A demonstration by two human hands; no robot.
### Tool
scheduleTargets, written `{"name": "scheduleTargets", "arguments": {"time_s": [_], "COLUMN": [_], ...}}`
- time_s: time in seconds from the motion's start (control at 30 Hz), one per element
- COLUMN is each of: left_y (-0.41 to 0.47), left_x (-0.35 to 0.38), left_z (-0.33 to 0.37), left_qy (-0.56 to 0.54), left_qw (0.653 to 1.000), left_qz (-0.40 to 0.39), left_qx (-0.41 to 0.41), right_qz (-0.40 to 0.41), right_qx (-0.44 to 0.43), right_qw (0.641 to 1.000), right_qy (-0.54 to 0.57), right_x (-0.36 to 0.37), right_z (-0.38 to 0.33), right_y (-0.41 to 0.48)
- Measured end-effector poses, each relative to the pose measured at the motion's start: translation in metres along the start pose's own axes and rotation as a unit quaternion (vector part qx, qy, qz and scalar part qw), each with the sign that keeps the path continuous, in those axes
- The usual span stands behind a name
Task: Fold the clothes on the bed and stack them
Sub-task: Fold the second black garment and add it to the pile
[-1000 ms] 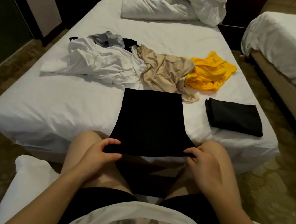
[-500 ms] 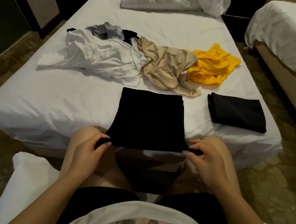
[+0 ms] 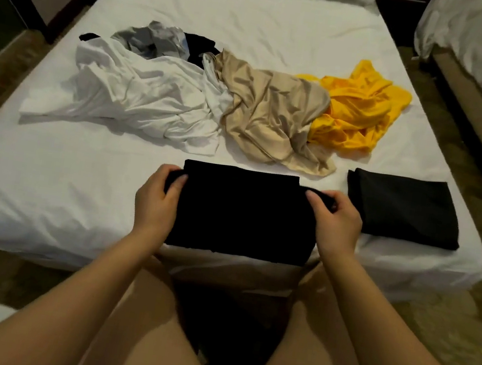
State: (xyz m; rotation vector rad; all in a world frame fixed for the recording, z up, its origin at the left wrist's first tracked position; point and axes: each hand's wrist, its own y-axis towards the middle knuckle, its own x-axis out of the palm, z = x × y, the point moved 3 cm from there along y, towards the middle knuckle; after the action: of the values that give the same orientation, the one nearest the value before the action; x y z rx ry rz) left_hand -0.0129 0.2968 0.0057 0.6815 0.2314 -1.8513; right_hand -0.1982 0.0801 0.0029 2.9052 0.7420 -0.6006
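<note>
White bed (image 3: 46, 178) before us: our left hand (image 3: 157, 201) and right hand (image 3: 335, 224) each pinch a corner of the black garment (image 3: 241, 213), doubled over at the bed's near edge, a fold we judge nearly done; next it needs lifting onto the folded black piece (image 3: 401, 209) alongside.

We see bare sheet (image 3: 84, 177) left of the hands, while crumpled clothes (image 3: 214, 100) block beyond and a folded black garment (image 3: 401, 209) lies right.
</note>
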Motion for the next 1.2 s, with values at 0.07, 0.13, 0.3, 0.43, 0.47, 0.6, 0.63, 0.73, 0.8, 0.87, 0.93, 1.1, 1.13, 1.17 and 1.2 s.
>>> {"name": "scheduleTargets", "arguments": {"time_s": [0.07,0.13,0.3,0.43,0.47,0.6,0.63,0.73,0.8,0.87,0.93,1.1,1.13,1.17,1.2], "left_y": [0.029,0.049,0.072,0.074,0.073,0.074,0.077,0.084,0.084,0.072,0.047,-0.001,-0.001,0.0,0.003], "left_x": [0.02,0.041,0.078,0.09,0.089,0.078,0.079,0.079,0.074,0.072,0.081,0.121,0.123,0.125,0.127], "left_z": [-0.008,-0.024,-0.067,-0.076,-0.076,-0.068,-0.065,-0.065,-0.057,-0.04,-0.024,-0.041,-0.05,-0.055,-0.058], "left_qy": [0.002,0.022,0.108,0.132,0.112,0.05,0.06,0.145,0.172,0.203,0.242,0.363,0.376,0.38,0.381], "left_qw": [0.999,0.995,0.982,0.983,0.986,0.994,0.994,0.984,0.981,0.979,0.964,0.903,0.896,0.894,0.894], "left_qz": [-0.007,-0.038,-0.073,-0.038,-0.022,0.016,0.002,-0.05,-0.047,-0.03,-0.028,-0.15,-0.16,-0.166,-0.167], "left_qx": [-0.044,-0.091,-0.137,-0.125,-0.122,-0.098,-0.093,-0.092,-0.07,0.007,0.104,0.174,0.172,0.17,0.169], "right_qz": [0.007,-0.008,-0.044,-0.016,-0.009,0.038,0.043,0.006,-0.02,-0.029,-0.03,-0.155,-0.171,-0.17,-0.162], "right_qx": [0.018,0.055,0.123,0.078,0.078,0.072,0.066,0.061,0.051,0.028,-0.029,-0.047,-0.041,-0.047,-0.057], "right_qw": [0.999,0.996,0.975,0.967,0.968,0.982,0.983,0.983,0.979,0.965,0.955,0.903,0.891,0.884,0.882], "right_qy": [-0.027,-0.071,-0.178,-0.241,-0.239,-0.173,-0.167,-0.174,-0.199,-0.26,-0.294,-0.399,-0.419,-0.433,-0.44], "right_x": [0.02,0.042,0.071,0.077,0.077,0.07,0.068,0.07,0.07,0.071,0.082,0.123,0.126,0.127,0.128], "right_z": [0.002,0.018,0.064,0.073,0.073,0.068,0.065,0.057,0.049,0.038,0.024,0.042,0.053,0.06,0.064], "right_y": [0.033,0.059,0.084,0.088,0.087,0.085,0.085,0.09,0.093,0.086,0.063,0.015,0.016,0.017,0.02]}}
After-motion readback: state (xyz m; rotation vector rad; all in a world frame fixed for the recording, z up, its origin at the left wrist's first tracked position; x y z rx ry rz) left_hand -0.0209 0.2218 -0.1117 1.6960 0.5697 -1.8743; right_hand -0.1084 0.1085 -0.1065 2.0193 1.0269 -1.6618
